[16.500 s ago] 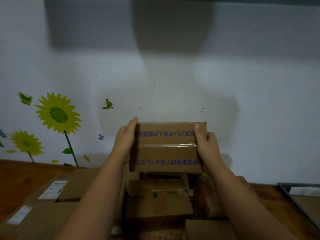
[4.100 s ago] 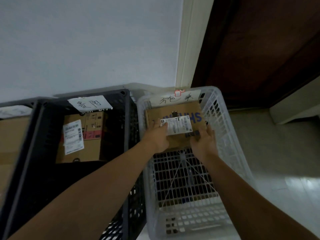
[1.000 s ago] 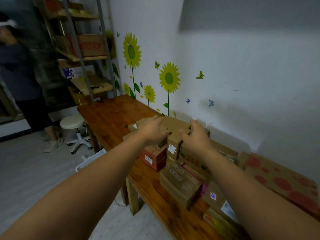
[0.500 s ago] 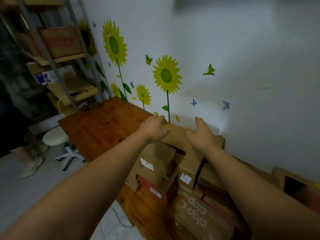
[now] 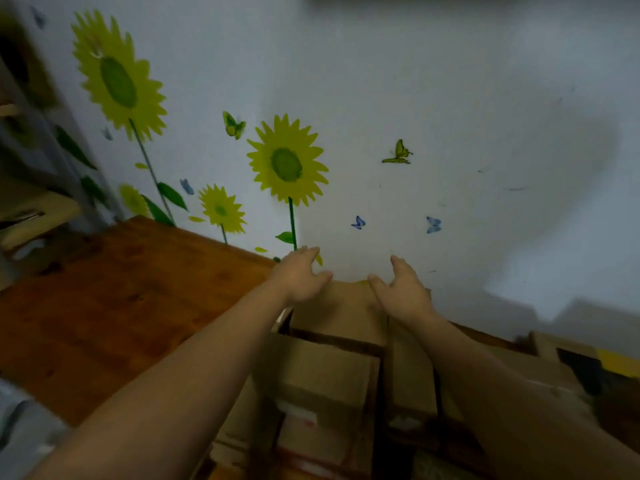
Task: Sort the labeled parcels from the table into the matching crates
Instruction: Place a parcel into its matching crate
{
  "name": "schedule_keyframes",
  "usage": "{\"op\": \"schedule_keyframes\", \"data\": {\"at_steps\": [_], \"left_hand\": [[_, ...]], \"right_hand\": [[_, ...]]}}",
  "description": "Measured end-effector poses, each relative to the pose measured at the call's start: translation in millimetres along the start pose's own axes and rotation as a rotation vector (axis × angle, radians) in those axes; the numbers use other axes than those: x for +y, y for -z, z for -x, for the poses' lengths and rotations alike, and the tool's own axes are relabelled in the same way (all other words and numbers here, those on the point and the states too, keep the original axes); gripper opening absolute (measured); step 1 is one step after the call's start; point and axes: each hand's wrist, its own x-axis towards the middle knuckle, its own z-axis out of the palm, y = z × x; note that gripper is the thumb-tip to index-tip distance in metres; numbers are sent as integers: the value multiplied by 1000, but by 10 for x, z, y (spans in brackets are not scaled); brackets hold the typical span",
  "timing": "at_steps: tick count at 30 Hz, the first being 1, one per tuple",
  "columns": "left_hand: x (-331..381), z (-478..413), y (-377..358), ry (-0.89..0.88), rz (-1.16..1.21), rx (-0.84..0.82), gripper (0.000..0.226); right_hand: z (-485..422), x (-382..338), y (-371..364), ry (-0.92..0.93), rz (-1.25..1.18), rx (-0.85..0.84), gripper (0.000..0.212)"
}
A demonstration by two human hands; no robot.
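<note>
At the bottom of the frame two bare forearms are seen entering, one from the lower left and one from the lower right, both stretched toward the middle. Beneath and between them, in the lower centre and lower right, a pile of cardboard parcels (image 5: pixel 318 375) is stacked closely on the wooden table (image 5: pixel 104 306); white labels can be made out on the near faces of two of them, though the print is too blurred to be read. Further back, a plain brown far parcel (image 5: pixel 341 311) is set at the back of the pile, close against the wall (image 5: pixel 450 98). The left hand (image 5: pixel 298 276) is held over its upper left corner with fingers spread and nothing gripped. The right hand (image 5: pixel 403 294) is held at its upper right corner, likewise spread and not grasping anything; whether either palm touches the cardboard cannot be told. Bare table is shown across the left of the frame. Beyond it, the wall is decorated with sunflower stickers (image 5: pixel 287 164) and small butterfly stickers (image 5: pixel 398 154), and a blurred shelf (image 5: pixel 31 209) is glimpsed at the left edge.
</note>
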Motion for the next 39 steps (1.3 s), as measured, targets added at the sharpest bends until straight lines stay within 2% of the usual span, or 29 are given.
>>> {"op": "schedule_keyframes", "data": {"at_steps": [5, 14, 18, 19, 22, 25, 26, 29, 32, 34, 39], "left_hand": [[-388, -379, 76, -34, 85, -93, 75], [-665, -735, -397, 27, 211, -251, 70], [-773, -830, -616, 125, 257, -277, 69], [-803, -855, -647, 146, 265, -275, 68], [-895, -1016, -749, 228, 270, -272, 57], [-942, -1074, -838, 287, 244, -278, 32], [-933, -1086, -867, 304, 250, -286, 31], [-945, -1102, -983, 402, 290, -329, 63], [-1014, -1125, -1123, 491, 396, -342, 73], [-978, -1127, -1147, 527, 454, -323, 75], [-847, -1160, -1114, 554, 455, -251, 61]], "right_hand": [[-130, -138, -206, -138, -3, 51, 75], [-372, 178, -396, -340, 29, 40, 65], [-637, 456, -485, -280, 185, 91, 27], [-734, 549, -529, -262, 234, 77, 25], [-963, 636, -637, -278, 163, -72, 40], [-1057, 709, -743, -438, 57, -137, 66], [-1084, 754, -781, -485, 49, -161, 70], [-1168, 833, -880, -554, 104, -212, 62], [-1238, 869, -942, -528, 155, -250, 58], [-1255, 891, -966, -519, 190, -277, 59], [-1250, 817, -966, -524, 103, -267, 56]]}}
